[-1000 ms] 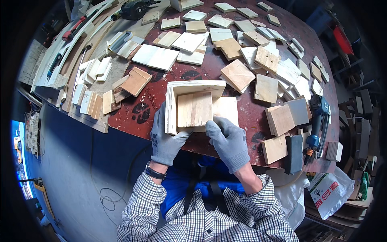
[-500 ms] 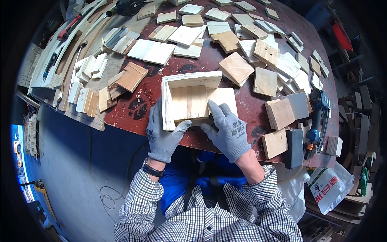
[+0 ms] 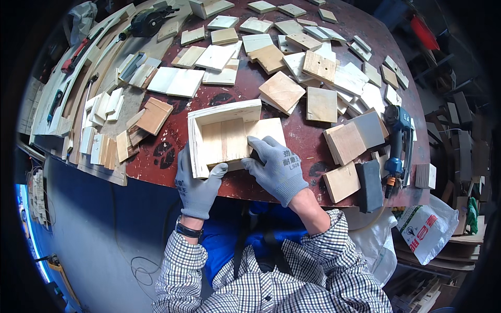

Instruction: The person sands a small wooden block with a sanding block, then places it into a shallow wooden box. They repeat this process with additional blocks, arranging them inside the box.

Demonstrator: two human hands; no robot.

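Observation:
A partly built wooden box (image 3: 224,138) of pale boards sits at the near edge of the red worktable, between my two grey-gloved hands. It has a back wall and a left wall, and its inside faces me. My left hand (image 3: 198,190) is wrapped round the left wall's near corner, thumb on the front edge and fingers hidden beneath or behind. My right hand (image 3: 276,169) is closed on the box's front edge at the right, fingertips on the wood. A flat pale board (image 3: 269,130) lies against the box's right side, beyond that hand.
Loose wood pieces (image 3: 282,91) cover much of the red tabletop (image 3: 214,96). At the right lie a blue air nailer (image 3: 397,141) with a hose and a dark block (image 3: 369,185). Stacked offcuts (image 3: 104,148) stand left, near a black power tool (image 3: 151,22). A white sack (image 3: 428,229) hangs lower right.
The whole view has shifted, so the table's things appear farther left. Both hands keep the same grip on the box, which has hardly moved relative to the table.

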